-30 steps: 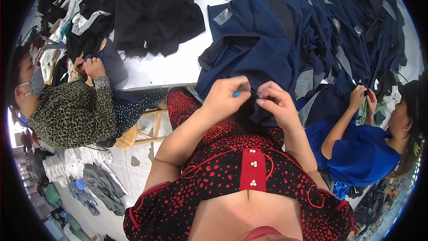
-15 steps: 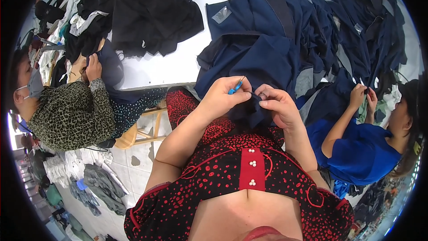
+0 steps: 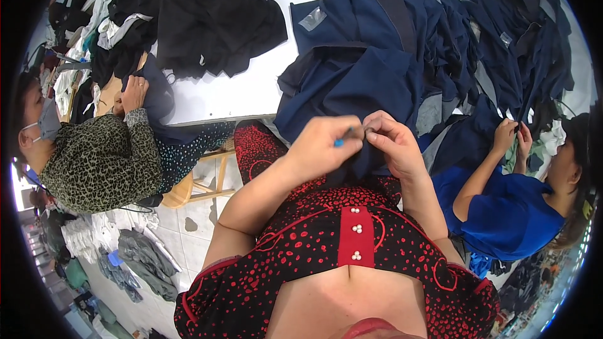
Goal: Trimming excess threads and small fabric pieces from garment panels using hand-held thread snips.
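Observation:
My left hand [image 3: 323, 145] is closed round a small blue-handled seam ripper [image 3: 339, 142], slightly smeared by motion; its tip cannot be made out. Close beside it, my right hand [image 3: 394, 141] pinches the edge of a navy blue garment [image 3: 361, 168] between thumb and fingers. The two hands nearly touch over my lap, and the garment's pinched part is mostly hidden by the fingers. Dark blue cloth [image 3: 352, 91] runs from beyond my hands up onto the table.
Black garments [image 3: 217, 19] are piled on the white table [image 3: 217, 97], with more navy garments [image 3: 433, 31] to the right. A person in a leopard-print top [image 3: 100, 166] sits left, another in blue [image 3: 502, 213] right, both handling dark cloth. A wooden stool [image 3: 179, 193] stands at left.
My left hand has turned and come nearer to my right hand, so the seam ripper is now largely covered by the fingers. My right hand has shifted slightly up and left.

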